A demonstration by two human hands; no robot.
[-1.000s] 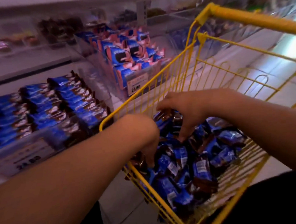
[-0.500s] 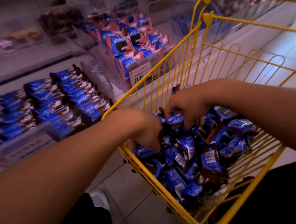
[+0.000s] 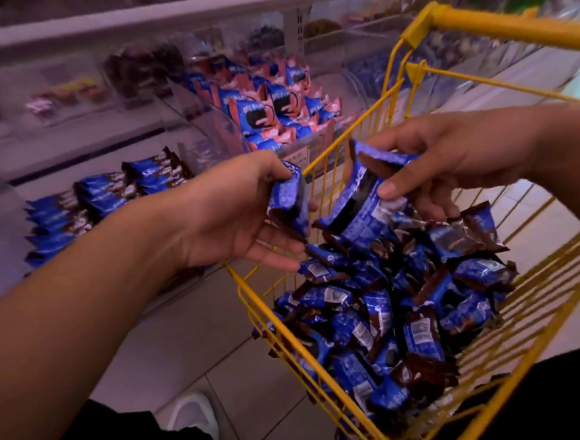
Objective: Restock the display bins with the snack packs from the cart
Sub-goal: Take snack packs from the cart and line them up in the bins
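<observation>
A yellow wire cart point(image 3: 333, 419) holds a heap of blue and brown snack packs point(image 3: 401, 308). My left hand point(image 3: 233, 217) grips one blue pack point(image 3: 289, 199) above the cart's left rim. My right hand point(image 3: 449, 160) pinches a small stack of blue packs point(image 3: 359, 201) between thumb and fingers, raised just over the heap. To the left, a clear display bin point(image 3: 206, 122) shows rows of the same blue packs point(image 3: 102, 205) laid flat.
Behind the blue rows, a second clear bin holds pink and blue cookie packs point(image 3: 274, 107). More bins line the shelf at the back. The cart's yellow handle point(image 3: 508, 29) crosses the upper right. A white shoe point(image 3: 192, 419) stands on the tiled floor below.
Both hands have come up out of the heap in the cart, each now holding blue packs above it. The view has tilted slightly.
</observation>
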